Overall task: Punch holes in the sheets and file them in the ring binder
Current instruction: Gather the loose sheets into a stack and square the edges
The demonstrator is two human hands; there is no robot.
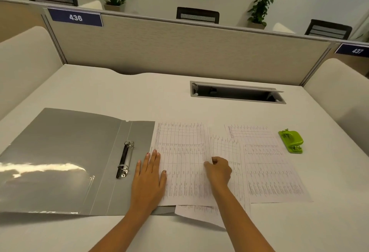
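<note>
Left hand lies flat and open, fingers spread, palm down across the seam where the left edge of the top sheet meets the right flap of the ring binder; the right hand is curled into a loose fist on the papers, thumb and fingers apparently pinching the right edge of that same top sheet, though the grip itself is too small to make out for certain; the grey ring binder lies open and flat on the white tabletop, its glossy left cover catching a streak of light, its ring mechanism standing just left of the left hand with both rings closed as far as can be seen; printed sheets covered in fine tables lie overlapping to the right of the binder, one further sheet spread out to the right and another poking out beneath at the near edge; a green hole punch sits on the tabletop just beyond the right corner of the papers, apart from both hands; a cable tray with its lid tilted up is set into the tabletop farther back, before the beige partition carrying a blue plate marked 436.
</note>
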